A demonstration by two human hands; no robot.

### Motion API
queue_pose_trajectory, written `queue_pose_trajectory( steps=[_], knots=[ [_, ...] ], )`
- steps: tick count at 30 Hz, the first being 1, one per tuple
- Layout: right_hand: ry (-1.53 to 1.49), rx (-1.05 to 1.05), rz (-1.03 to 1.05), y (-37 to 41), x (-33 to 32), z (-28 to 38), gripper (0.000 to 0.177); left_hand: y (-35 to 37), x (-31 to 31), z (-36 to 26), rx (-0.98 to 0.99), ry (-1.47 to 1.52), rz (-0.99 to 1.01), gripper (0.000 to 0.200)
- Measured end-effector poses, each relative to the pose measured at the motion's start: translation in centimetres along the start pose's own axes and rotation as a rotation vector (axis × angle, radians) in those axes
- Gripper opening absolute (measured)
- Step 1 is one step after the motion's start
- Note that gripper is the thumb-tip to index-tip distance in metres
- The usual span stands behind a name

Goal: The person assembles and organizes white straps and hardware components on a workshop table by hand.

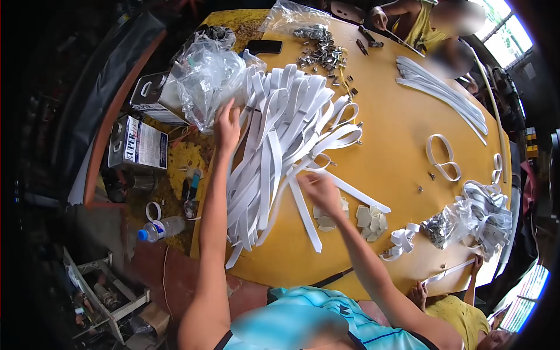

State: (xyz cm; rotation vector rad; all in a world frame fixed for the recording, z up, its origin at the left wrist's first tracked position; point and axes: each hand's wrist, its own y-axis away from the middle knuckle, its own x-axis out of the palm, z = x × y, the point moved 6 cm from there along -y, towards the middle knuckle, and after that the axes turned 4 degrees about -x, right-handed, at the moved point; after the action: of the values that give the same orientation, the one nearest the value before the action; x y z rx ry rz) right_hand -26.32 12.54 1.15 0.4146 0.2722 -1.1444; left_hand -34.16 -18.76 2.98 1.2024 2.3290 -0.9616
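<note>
A large heap of white belts (271,146) lies across the left half of the yellow table, several with metal buckles at their looped ends. My left hand (227,125) is at the heap's left edge, beside a clear plastic bag (210,79); its fingers are stretched out and apart. To the right of the heap, my right hand (319,189) is closed, fingertips close to the belts; whatever is in them, if anything, cannot be made out. Two belt ends stick out near this hand. Pale flat pieces (371,223) lie in small piles beside it.
Loose metal buckles (324,55) and a phone (265,46) lie at the back. White straps (443,93) and a bundle of belts (490,219) are on the right. Metal cans (140,143) and a bottle (162,228) stand or lie left. Co-workers sit at the far side and lower right.
</note>
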Motion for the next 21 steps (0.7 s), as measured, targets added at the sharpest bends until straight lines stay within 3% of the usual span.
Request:
queue_pose_trajectory(
  steps=[1, 2, 3, 5, 8, 10, 12, 14, 15, 16, 19, 21],
  knots=[
    [0.043, 0.081, -0.146, -0.5, -2.7, -1.5, 0.035, 2.6, -1.6, -0.5, -0.023, 0.014, -0.004, 0.039],
    [0.254, -0.139, -0.269, -1.7, -4.2, -3.5, 0.035, 5.2, -3.0, -0.6, -0.032, -0.029, -0.025, 0.039],
    [0.248, -0.136, -0.271, -2.4, -4.3, -4.9, 0.035, 7.6, -4.2, -0.9, -0.038, -0.068, -0.047, 0.039],
    [0.797, -0.379, -0.348, -2.8, -4.3, -4.6, 0.043, 12.2, -5.6, -0.9, -0.147, -0.170, -0.040, 0.040],
    [0.730, -0.312, -0.209, -4.9, -2.2, -5.8, 0.049, 18.0, -6.1, 0.0, -0.292, -0.317, 0.005, 0.038],
    [0.654, -0.229, -0.120, -6.7, -1.7, -5.6, 0.049, 20.5, -6.5, -2.7, -0.149, -0.428, -0.116, 0.035],
    [0.551, -0.137, 0.003, -8.0, -1.3, -5.3, 0.043, 22.2, -6.1, -8.0, -0.037, -0.353, -0.132, 0.031],
    [0.520, -0.180, -0.017, -9.0, -1.1, -4.8, 0.039, 25.0, -3.2, -12.8, 0.053, -0.084, 0.036, 0.028],
    [0.481, -0.223, -0.036, -9.5, -0.8, -4.3, 0.036, 25.7, -1.6, -15.7, 0.197, 0.123, 0.132, 0.025],
    [0.454, -0.148, 0.084, -9.9, -0.8, -2.9, 0.024, 28.5, 1.5, -15.4, 0.283, 0.065, 0.363, 0.033],
    [0.320, -0.039, 0.177, -9.0, -1.4, 2.1, 0.024, 30.7, 3.6, -17.3, 0.328, -0.118, 0.473, 0.033],
    [0.297, -0.060, 0.150, -9.9, -0.9, 1.3, 0.025, 32.9, 6.0, -14.6, 0.265, -0.210, 0.718, 0.034]
  ],
)
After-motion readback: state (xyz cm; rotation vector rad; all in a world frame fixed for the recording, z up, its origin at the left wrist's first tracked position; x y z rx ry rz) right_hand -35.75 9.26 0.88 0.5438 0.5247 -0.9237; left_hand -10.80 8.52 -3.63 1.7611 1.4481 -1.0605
